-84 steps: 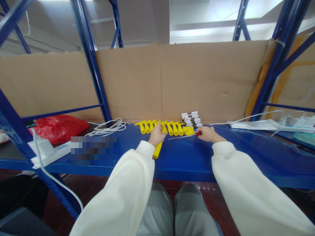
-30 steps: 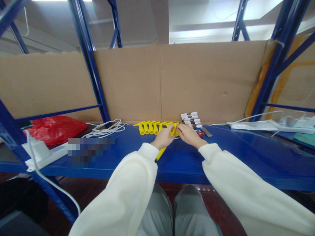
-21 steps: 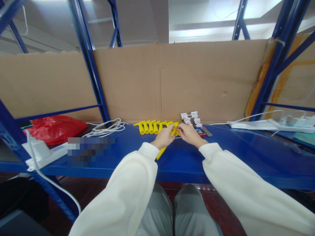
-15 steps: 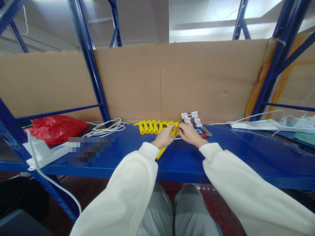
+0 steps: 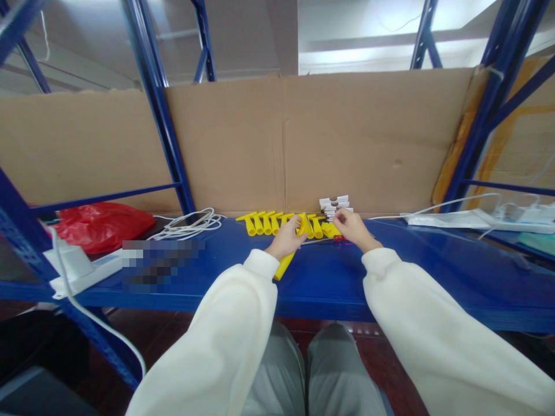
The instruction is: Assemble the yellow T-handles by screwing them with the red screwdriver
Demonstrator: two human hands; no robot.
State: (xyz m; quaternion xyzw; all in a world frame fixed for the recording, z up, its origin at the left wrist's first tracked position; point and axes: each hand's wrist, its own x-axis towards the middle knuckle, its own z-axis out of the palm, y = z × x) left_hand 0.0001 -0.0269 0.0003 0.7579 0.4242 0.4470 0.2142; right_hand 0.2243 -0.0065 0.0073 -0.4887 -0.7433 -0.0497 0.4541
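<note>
My left hand is closed around a yellow T-shaped plastic scraper handle; its tubular end sticks out below my palm toward the shelf's front edge. Behind it, several like yellow handles lie side by side in a row, their round ends facing me. My right hand is apart from the left, its fingers pinched together beside a stack of small white packets. What those fingers hold, if anything, is too small to make out. Small yellow pieces and something red lie just left of my right hand.
A blue metal shelf carries everything, with a cardboard panel behind. On the left are a red plastic bag, coiled white cable and a power strip. More white cable and plugs are at right.
My right hand has moved away from the scraper handle, rightward to the white packets. The left hand keeps its hold with little movement.
</note>
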